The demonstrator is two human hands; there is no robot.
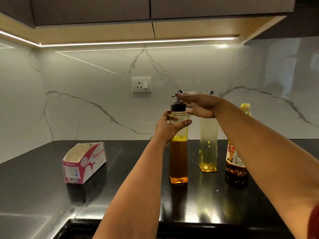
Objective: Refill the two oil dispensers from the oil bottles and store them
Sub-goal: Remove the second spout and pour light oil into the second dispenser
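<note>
Black glossy worktop, marble backsplash. Left hand fingers wrap the amber oil dispenser at its shoulder, likely steadying it; right hand fingers loosely spread at its black spout cap, grip unclear. Pale dispenser just right of them.

The dispenser under the left grip looks like clear, smooth glass or plastic, amber oil showing through; its cap, at the right grip, is black, matt plastic. Just right of it a second dispenser is the same clear, glossy stuff. Beyond that stands a bottle of clear plastic with a shiny printed label. Below the grips the tabletop is black polished stone, mirror-glossy. Far left of the left grip lies a printed cardboard box. Behind, the wall is glossy veined marble.
</note>
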